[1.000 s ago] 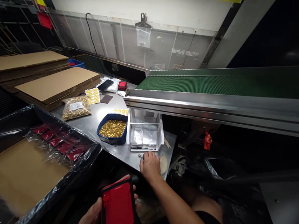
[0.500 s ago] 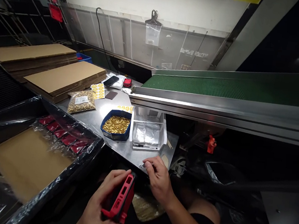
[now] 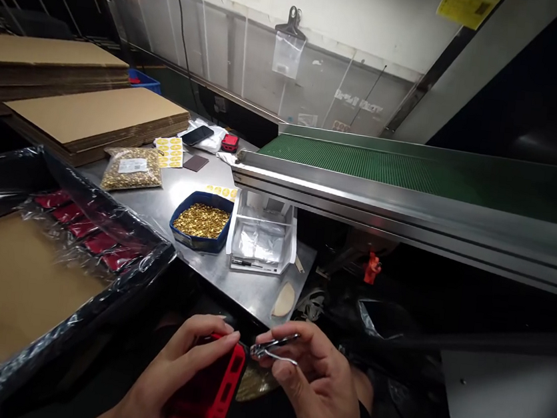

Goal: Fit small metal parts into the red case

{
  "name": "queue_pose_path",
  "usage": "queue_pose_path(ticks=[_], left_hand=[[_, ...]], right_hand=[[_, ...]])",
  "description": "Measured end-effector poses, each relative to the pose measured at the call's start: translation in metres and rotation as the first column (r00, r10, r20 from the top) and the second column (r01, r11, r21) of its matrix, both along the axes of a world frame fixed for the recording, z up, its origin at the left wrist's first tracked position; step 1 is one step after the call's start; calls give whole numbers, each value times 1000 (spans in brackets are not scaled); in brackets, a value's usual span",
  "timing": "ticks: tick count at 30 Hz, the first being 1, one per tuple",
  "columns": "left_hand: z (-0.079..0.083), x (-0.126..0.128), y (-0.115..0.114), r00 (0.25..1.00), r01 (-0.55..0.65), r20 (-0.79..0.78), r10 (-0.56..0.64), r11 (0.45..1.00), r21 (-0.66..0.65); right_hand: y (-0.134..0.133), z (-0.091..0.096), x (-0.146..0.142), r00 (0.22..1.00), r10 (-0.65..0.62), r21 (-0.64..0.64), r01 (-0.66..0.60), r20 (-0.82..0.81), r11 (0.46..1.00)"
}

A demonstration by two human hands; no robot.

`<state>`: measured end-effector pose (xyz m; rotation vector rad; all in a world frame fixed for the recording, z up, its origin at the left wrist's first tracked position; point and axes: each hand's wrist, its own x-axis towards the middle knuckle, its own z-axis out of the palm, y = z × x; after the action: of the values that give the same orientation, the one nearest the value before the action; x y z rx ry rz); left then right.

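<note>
My left hand (image 3: 166, 374) is wrapped round a red and black case (image 3: 210, 392), held on edge low in front of me. My right hand (image 3: 321, 385) pinches a small shiny metal clip (image 3: 273, 347) and holds it right beside the top edge of the case. Both hands are below the near edge of the steel table (image 3: 249, 289).
On the table stand a blue tub of small brass parts (image 3: 201, 222), a white tray (image 3: 260, 242) with plastic bags, a bag of brass parts (image 3: 132, 169) and flat cardboard (image 3: 93, 107). A plastic-lined black bin (image 3: 42, 256) with red cases lies left. A green conveyor (image 3: 413, 177) runs right.
My right hand lifted the metal clip off the table edge and brought it back to the case. My left hand turned the case from flat to edge-on.
</note>
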<state>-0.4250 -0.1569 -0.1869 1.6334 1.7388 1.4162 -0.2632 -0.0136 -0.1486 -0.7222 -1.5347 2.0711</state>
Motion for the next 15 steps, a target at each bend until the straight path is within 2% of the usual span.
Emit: queue_pose_path(ticks=[6, 11, 15], left_hand=[[4, -3, -4, 999, 45, 4, -45, 999, -13], [6, 1, -3, 1000, 19, -14, -19, 1000, 0], [4, 2, -3, 999, 13, -32, -12, 999, 40]], right_hand=[[-6, 2, -1, 999, -37, -73, 37, -2, 997], [-6, -5, 2, 1000, -2, -28, 2, -9, 1000], [-8, 0, 3, 1000, -26, -25, 26, 17, 999]])
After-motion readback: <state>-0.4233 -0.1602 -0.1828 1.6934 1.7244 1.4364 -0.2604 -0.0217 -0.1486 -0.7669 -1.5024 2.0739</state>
